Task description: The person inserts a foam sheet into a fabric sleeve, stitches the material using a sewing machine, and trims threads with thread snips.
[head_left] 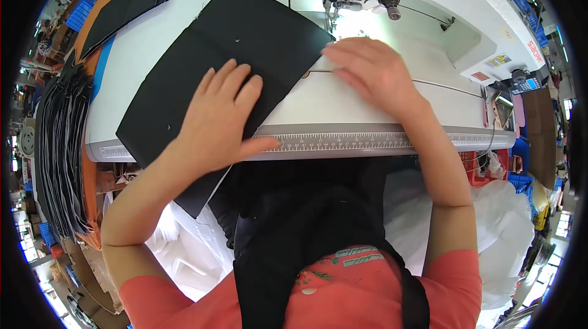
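A large black fabric panel with two small light marks lies slanted on the white sewing machine table. Its lower end hangs over the front edge. My left hand rests flat on the panel, fingers spread and thumb pointing right. At the panel's right corner, my right hand has its fingers stretched out, with the fingertips touching or just beside that corner. Right behind this corner is the needle area of the sewing machine, lit by a bright lamp. Whether the corner sits under the presser foot I cannot tell.
A ruler strip runs along the table's front edge. A stack of black pieces hangs at the left, and more black pieces lie at the upper left. White plastic sheeting and a red basket are at the right.
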Motion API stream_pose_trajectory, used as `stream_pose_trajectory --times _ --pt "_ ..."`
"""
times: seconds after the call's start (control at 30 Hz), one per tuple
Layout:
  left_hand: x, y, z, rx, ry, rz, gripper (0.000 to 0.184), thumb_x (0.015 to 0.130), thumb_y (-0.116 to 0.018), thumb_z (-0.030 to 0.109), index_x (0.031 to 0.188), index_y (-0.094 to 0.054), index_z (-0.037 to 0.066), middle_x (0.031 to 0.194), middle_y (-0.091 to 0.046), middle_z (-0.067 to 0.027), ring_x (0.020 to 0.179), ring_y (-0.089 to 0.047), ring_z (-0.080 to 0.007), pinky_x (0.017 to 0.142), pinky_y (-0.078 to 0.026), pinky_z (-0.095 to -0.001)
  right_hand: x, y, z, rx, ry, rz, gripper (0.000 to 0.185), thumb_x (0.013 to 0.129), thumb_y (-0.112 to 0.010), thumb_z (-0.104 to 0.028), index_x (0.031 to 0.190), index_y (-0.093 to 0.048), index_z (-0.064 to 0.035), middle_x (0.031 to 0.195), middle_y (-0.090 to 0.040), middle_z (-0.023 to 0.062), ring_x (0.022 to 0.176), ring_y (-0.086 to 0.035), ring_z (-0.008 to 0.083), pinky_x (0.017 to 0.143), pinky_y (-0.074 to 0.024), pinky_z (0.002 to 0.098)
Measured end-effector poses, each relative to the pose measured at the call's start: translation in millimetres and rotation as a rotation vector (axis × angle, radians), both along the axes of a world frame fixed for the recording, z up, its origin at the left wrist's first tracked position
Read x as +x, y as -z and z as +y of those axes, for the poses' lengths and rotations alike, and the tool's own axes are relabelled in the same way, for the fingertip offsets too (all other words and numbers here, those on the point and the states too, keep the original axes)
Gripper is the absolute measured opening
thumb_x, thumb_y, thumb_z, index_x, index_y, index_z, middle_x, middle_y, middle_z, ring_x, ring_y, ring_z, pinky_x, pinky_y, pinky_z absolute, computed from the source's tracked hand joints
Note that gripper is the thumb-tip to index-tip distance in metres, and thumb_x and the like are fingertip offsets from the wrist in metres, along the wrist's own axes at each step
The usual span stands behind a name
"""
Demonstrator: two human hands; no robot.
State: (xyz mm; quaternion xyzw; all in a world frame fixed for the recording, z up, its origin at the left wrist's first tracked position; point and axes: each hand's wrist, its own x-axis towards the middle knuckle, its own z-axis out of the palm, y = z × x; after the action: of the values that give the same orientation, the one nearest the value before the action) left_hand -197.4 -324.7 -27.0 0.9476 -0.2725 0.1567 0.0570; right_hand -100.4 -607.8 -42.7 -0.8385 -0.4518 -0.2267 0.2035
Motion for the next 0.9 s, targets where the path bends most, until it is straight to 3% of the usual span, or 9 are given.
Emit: stream_pose_trajectory --times 0.1,0.27,0.63,0.77,0.9 --pt "-11.4 1.6 -5.8 0.013 0.003 0.016 0.053 0.079 -0.077 0.033 0.117 -0.060 0.000 0.126 -0.060 -0.0160 0.122 -0.057 -0.0351 0.103 -0.046 -0.0414 -10.2 -0.4 22.1 -0.031 -0.173 -0.151 0.023 0.084 -0.069 -0.006 0.107 -0.071 -0.0056 0.113 -0.070 0.0052 0.103 -0.066 0.0240 0.089 -0.0532 0.0337" --pt "-7.8 4.5 -2.6 -0.014 0.010 0.018 0.053 0.077 -0.075 0.027 0.120 -0.061 -0.001 0.131 -0.060 -0.0171 0.127 -0.057 -0.0367 0.105 -0.047 -0.0434 -29.1 -2.0 50.6 -0.083 -0.255 -0.041 0.021 0.081 -0.071 -0.006 0.102 -0.070 -0.0068 0.109 -0.069 0.0052 0.105 -0.066 0.0237 0.088 -0.0532 0.0327" --pt "-6.5 5.0 -0.2 -0.030 0.049 -0.018 0.048 0.075 -0.073 0.019 0.118 -0.062 0.000 0.128 -0.062 -0.0159 0.122 -0.061 -0.0346 0.103 -0.049 -0.0416 -32.6 3.0 43.7 0.022 -0.200 0.130 0.014 0.080 -0.071 -0.007 0.093 -0.067 -0.0060 0.105 -0.067 0.0055 0.098 -0.063 0.0247 0.082 -0.0522 0.0322" --pt "-6.3 4.6 2.4 -0.028 0.056 -0.002 0.047 0.075 -0.072 0.017 0.118 -0.062 0.000 0.128 -0.063 -0.0154 0.122 -0.060 -0.0347 0.104 -0.048 -0.0411 -32.8 -3.0 45.5 -0.149 -0.163 0.077 0.011 0.081 -0.072 -0.007 0.092 -0.068 -0.0047 0.103 -0.066 0.0062 0.090 -0.062 0.0245 0.078 -0.0512 0.0317" --pt "-9.6 -2.2 10.5 -0.032 0.061 0.130 0.051 0.075 -0.068 0.008 0.125 -0.061 0.000 0.136 -0.059 -0.0150 0.134 -0.051 -0.0341 0.113 -0.041 -0.0433 -29.4 2.5 23.5 0.008 -0.190 0.086 0.010 0.083 -0.072 -0.006 0.092 -0.068 -0.0035 0.102 -0.067 0.0068 0.086 -0.062 0.0243 0.076 -0.0512 0.0313"
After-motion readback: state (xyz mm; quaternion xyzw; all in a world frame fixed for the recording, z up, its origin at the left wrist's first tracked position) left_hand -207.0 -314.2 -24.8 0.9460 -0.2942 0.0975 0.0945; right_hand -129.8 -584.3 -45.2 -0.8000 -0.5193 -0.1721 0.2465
